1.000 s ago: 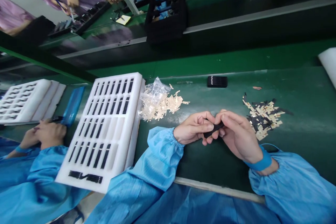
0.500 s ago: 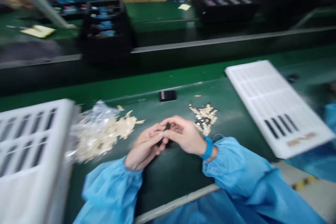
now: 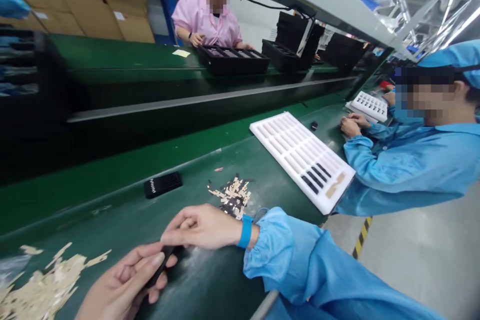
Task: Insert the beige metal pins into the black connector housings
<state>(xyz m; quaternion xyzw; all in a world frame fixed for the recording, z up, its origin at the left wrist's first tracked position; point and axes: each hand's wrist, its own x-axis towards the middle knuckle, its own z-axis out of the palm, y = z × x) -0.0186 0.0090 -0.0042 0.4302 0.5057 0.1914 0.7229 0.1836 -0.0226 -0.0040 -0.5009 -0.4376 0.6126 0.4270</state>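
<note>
My left hand [image 3: 120, 285] and my right hand [image 3: 200, 226] meet low in the view over the green bench [image 3: 123, 210]. Both pinch a small black strip part [image 3: 162, 264] between their fingertips. A blue wrist strap [image 3: 245, 231] circles my right wrist. Just beyond my right hand lies a small heap of black and tan scraps [image 3: 232, 195]. A pile of tan paper strips [image 3: 41, 285] lies by my left hand at the lower left. A flat black ribbed piece [image 3: 163, 184] rests further up the bench.
A white foam tray [image 3: 296, 147] with a few black parts lies to the right, beside a co-worker in blue [image 3: 412, 160] whose hands rest near another white tray [image 3: 371, 105]. Across the conveyor a person in pink [image 3: 206, 17] stands at black trays [image 3: 232, 60]. Cardboard boxes stack behind.
The view has swung to the right: the left foam tray and most of the strip pile have slid out of sight and the co-worker on the right has come in. My hands still hold the black part.
</note>
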